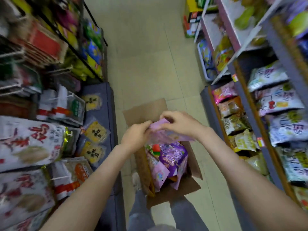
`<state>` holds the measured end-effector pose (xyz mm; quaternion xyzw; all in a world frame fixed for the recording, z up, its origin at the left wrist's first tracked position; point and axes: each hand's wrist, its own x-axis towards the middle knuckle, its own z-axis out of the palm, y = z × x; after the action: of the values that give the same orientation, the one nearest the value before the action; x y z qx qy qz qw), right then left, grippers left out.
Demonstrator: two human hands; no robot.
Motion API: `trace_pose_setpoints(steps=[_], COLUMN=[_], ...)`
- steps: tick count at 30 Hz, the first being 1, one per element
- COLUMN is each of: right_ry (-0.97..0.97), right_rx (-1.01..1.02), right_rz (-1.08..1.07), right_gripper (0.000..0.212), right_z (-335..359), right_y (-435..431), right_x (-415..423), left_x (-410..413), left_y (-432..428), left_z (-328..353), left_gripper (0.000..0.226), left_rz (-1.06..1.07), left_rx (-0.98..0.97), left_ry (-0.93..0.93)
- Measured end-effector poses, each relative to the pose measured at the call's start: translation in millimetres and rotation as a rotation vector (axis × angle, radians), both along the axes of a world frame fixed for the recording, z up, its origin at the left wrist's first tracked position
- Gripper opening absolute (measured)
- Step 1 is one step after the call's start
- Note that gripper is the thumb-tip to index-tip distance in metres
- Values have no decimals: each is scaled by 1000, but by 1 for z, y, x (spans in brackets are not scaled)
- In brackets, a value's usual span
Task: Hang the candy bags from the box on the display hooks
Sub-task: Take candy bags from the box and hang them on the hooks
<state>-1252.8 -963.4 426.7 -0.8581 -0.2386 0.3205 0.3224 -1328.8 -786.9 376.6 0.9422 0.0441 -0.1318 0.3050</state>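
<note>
Shop aisle seen from above, read left to right. At the left, white wire display hooks (60, 178) carry rows of hanging packets (28, 144), well apart from the hands. The left hand (135, 135) pinches the left edge of a lilac candy bag (164, 132), its grip closed on the film with the fingers curled. The right hand (180, 124) pinches the top edge of the same bag, its grip likewise closed. The bag hangs in the air between both hands, above the open cardboard box (145, 112), which stands on the floor (146, 55) and holds more purple bags (171, 155). At the right, shelves (240, 30) carry snack packets (233, 114). Judged step: the bag's top is being readied for a hook; motion blur hides any hang hole. Risks: thin film may slip from a fingertip pinch and drop back into the box; a missed or torn hole would leave the bag loose; crowded hooks may shed neighbouring packets if nudged.
</note>
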Motion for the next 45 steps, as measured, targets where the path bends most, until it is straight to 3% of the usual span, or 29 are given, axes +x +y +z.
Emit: trace_pose_setpoints(steps=[5, 9, 12, 16, 20, 22, 24, 26, 28, 30, 32, 36, 45], right_ry=[-109, -248, -397, -638, -687, -685, -721, -763, -590, -298, -68, 195, 372], right_rx=[136, 259, 335, 441, 585, 621, 673, 769, 952, 1062, 1087, 1138, 1187], right_rz=[-81, -14, 138, 540, 686, 649, 560, 461, 393, 334, 348, 404, 421], right_gripper=[15, 12, 12, 18, 24, 21, 16, 40, 72, 84, 68, 17, 6], right_z=[64, 129, 182, 252, 300, 316, 328, 338, 345, 349, 348, 361, 387], right_y=[40, 106, 161, 229, 277, 295, 313, 327, 339, 345, 352, 366, 395], right_x=[14, 15, 4, -38, -78, -97, -112, -125, -138, -155, -173, -207, -238], left_x=[-32, -66, -102, -152, -191, -206, -219, -233, -249, -264, -281, -311, -334], left_y=[60, 105, 133, 164, 187, 195, 195, 197, 200, 201, 198, 199, 210], left_z=[98, 179, 231, 284, 317, 330, 349, 362, 376, 390, 405, 425, 453], left_gripper=[21, 6, 7, 23, 30, 14, 17, 20, 20, 21, 17, 14, 27], left_rz=[410, 531, 548, 547, 787, 937, 993, 1035, 1058, 1085, 1113, 1208, 1297], left_rx=[-163, -320, -500, -652, -684, -650, -566, -547, -577, -598, -617, -494, -204], left_ry=[-164, -299, -328, -454, -695, -812, -929, -991, -1065, -1114, -1179, -1257, -1270])
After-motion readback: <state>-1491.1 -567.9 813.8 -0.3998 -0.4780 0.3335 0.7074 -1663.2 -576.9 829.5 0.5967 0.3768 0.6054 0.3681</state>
